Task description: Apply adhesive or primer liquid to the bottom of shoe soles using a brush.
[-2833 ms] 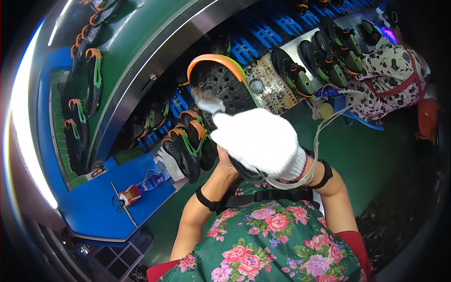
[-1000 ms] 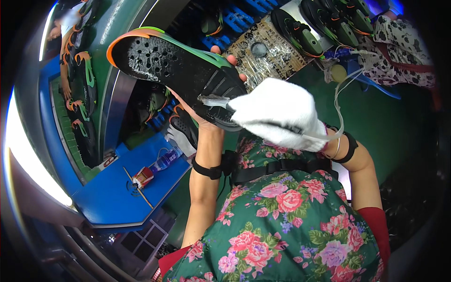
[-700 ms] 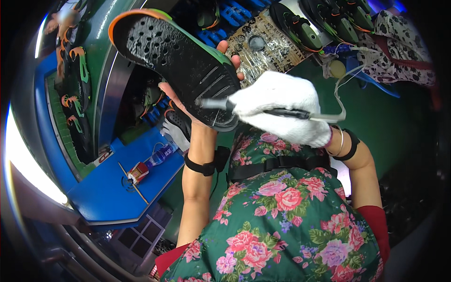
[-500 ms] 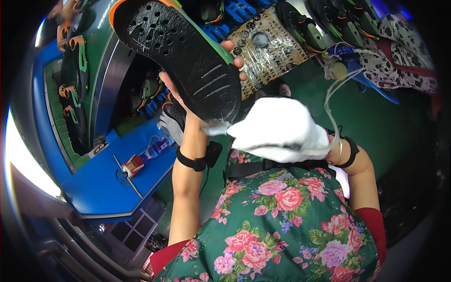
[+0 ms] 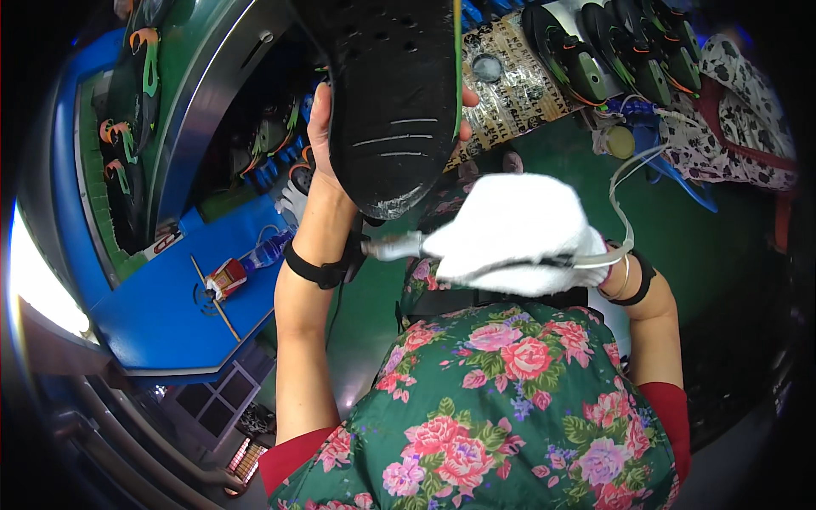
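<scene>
My bare left hand (image 5: 320, 140) holds up a black perforated clog (image 5: 393, 106) with a thin green edge, at the top middle. The thumb is on its left side and fingertips show past its right edge. Shiny pale streaks and a scuffed patch mark the clog's rounded near end. Below and right of it is my right hand (image 5: 520, 225) in a white glove, closed around a small hose-fed tool. That tool's pale metal tip (image 5: 398, 247) points left, apart from the clog. The glove hides its grip.
A translucent hose (image 5: 623, 191) loops from the right wrist. Black-green clogs (image 5: 569, 59) lie at upper right beside a taped box (image 5: 510, 85). Left stands a blue table (image 5: 161, 323) with a bottle (image 5: 270, 248), a red packet (image 5: 226, 279) and a stick. Behind curves a metal-edged machine (image 5: 208, 110).
The clog has turned more upright and its near end has shifted slightly left. My left forearm has swung left. The tool tip now sits lower, farther from the clog.
</scene>
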A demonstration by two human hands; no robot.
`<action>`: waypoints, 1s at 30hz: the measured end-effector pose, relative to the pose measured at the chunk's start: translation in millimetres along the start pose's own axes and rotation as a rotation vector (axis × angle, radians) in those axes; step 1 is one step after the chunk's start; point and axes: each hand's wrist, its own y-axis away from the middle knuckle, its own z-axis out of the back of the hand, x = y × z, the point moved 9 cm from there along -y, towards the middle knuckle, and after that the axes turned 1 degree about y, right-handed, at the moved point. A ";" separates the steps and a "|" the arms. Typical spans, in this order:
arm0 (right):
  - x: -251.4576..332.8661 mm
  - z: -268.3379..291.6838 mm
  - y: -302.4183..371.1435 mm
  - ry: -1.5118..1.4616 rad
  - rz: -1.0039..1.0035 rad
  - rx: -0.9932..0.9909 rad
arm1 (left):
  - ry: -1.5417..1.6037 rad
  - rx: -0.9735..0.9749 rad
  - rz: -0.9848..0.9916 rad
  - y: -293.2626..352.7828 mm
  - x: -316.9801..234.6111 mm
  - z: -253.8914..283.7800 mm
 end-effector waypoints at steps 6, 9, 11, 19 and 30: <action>-1.1 -14.9 5.1 0.381 0.119 0.072 | -0.183 -0.294 0.053 6.9 -13.9 29.6; 4.1 -14.2 -0.7 0.078 0.109 0.073 | -0.311 -0.330 0.070 10.0 -21.5 43.2; -2.4 2.9 -12.6 0.016 0.065 -0.047 | -0.269 -0.309 0.040 13.4 -26.0 40.5; -34.4 39.9 -18.8 -0.052 -0.194 -0.224 | 0.079 -0.079 0.010 -1.3 -2.8 16.3; -14.4 67.7 -49.0 0.813 0.191 -0.098 | 0.256 -0.082 0.016 5.7 37.4 16.5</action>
